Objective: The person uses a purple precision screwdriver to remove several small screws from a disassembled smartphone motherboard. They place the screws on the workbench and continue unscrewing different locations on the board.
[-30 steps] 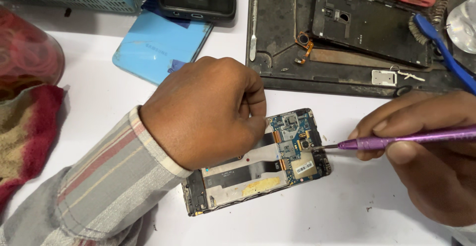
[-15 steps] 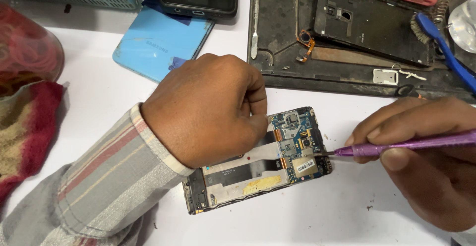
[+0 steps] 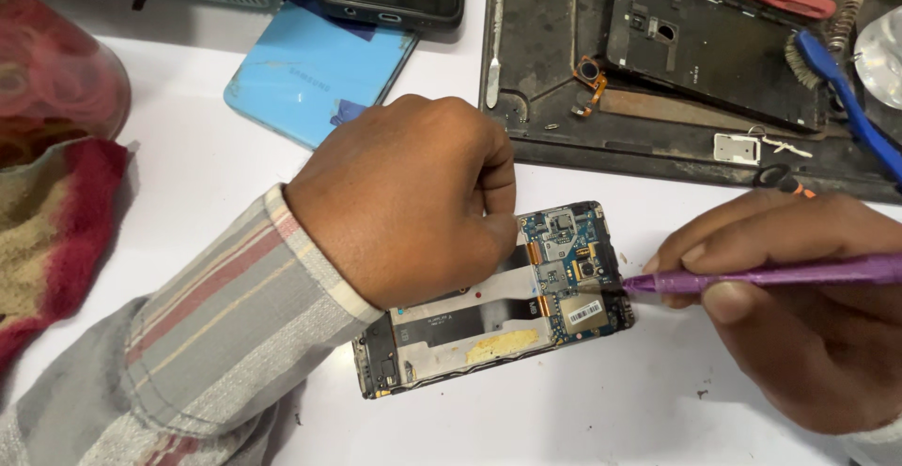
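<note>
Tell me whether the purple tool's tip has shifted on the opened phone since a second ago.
No. The purple tool tip sits at the same right-edge spot on the opened phone, beside the blue circuit board; only the camera view drifted slightly.

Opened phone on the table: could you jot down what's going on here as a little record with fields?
Thing worked on: opened phone, circuit board exposed, lying flat on white table
Left hand: fist pressed on the phone, steadying it
Right hand: holds purple tool, tip at the circuit board's edge
Behind: dark work mat with black back cover, blue brush
Left edge: red cloth
</note>
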